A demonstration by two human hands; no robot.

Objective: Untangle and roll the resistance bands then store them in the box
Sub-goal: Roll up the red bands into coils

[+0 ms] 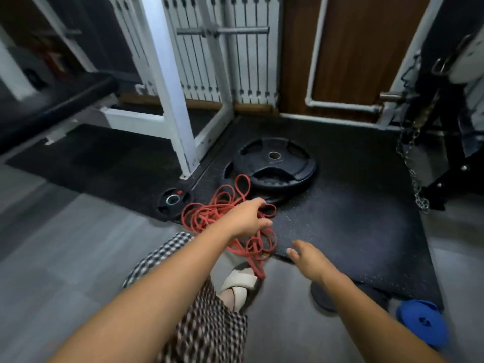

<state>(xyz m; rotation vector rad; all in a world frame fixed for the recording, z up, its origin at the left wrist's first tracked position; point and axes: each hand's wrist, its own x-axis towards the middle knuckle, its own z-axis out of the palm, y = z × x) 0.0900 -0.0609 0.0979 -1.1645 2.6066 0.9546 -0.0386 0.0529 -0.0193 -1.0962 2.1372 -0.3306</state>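
A black rubber mat (353,205) covers the floor by the white rack frame (170,87), with a stack of big weight plates (275,163) lying flat on it. The tangle of red bands (209,216) sprawls over the mat's near left corner and onto the grey floor, just beside those plates and a small plate (174,203), while a rolled blue band (421,323) sits at the near right. The left hand (246,218) is down on the tangle, fingers curled round some strands, and the right hand (311,259) hovers over the mat's near edge, fingers loosely spread and holding nothing
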